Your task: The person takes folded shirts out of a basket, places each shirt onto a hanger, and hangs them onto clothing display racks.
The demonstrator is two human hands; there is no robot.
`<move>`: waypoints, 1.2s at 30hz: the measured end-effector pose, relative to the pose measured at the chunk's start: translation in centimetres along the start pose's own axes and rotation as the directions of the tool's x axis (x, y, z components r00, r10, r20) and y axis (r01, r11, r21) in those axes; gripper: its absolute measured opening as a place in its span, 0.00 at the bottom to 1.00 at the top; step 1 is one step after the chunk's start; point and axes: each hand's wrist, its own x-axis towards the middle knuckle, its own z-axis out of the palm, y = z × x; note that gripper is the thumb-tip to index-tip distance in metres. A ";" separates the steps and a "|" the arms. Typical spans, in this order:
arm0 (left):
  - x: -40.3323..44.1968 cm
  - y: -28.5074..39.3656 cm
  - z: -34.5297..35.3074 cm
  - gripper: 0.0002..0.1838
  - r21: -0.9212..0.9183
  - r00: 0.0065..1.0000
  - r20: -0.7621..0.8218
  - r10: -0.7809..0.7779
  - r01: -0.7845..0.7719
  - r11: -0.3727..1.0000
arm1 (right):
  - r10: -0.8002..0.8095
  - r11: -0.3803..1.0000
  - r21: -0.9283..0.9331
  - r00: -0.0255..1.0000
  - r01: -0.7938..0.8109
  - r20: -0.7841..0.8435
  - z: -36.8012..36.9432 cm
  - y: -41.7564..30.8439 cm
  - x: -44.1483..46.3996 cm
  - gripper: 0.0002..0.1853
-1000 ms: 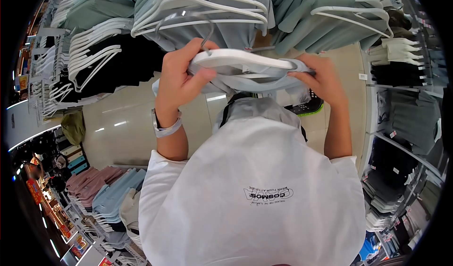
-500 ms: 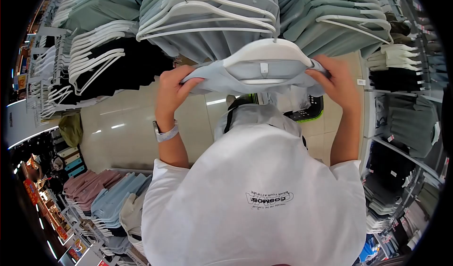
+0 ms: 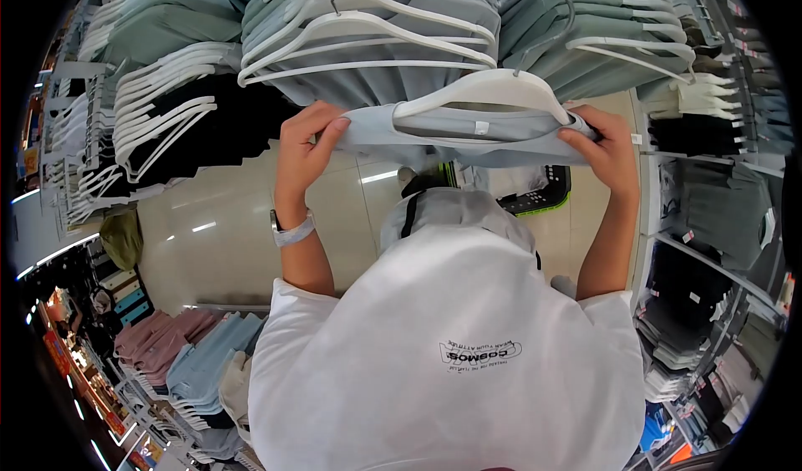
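Observation:
A light grey-blue shirt (image 3: 376, 130) hangs on a white hanger (image 3: 455, 93) in front of me, its neckline and a small white label facing up. My left hand (image 3: 309, 149) grips the fabric at the left shoulder, thumb on top. At the opposite shoulder, near the hanger's right end, my right hand (image 3: 608, 141) pinches the cloth. The hanger's metal hook (image 3: 568, 20) points up, tilted to the right. Below the hands, the rest of the garment is mostly hidden.
Racked grey shirts on white hangers (image 3: 368, 53) stand just beyond my hands. Black garments (image 3: 225, 124) hang at left, and shelves of folded clothes (image 3: 723, 220) line the right. A black basket with a green edge (image 3: 547, 193) sits on the tiled floor (image 3: 200, 220).
The hanger has shifted right and tilted, its left end moving away from my left hand. The shirt's left shoulder is stretched flatter. My right hand has moved slightly right; both hands keep their grip.

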 end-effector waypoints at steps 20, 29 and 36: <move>7.4 0.1 -0.7 0.19 0.450 0.879 -0.286 0.383 -0.229 0.863 | 0.129 0.970 -0.155 0.940 -0.185 -0.316 -1.8 1.3 -4.4 0.10; 10.0 -1.4 -2.0 0.28 0.595 0.909 -0.122 0.397 -0.254 0.763 | 0.352 0.857 -0.215 0.837 -0.468 -0.418 -6.7 2.0 -6.6 0.11; 10.8 -3.2 -1.5 0.26 0.195 0.976 -0.111 0.186 -0.162 0.967 | 0.412 0.822 -0.161 0.766 -0.546 -0.493 -9.0 2.8 -5.9 0.15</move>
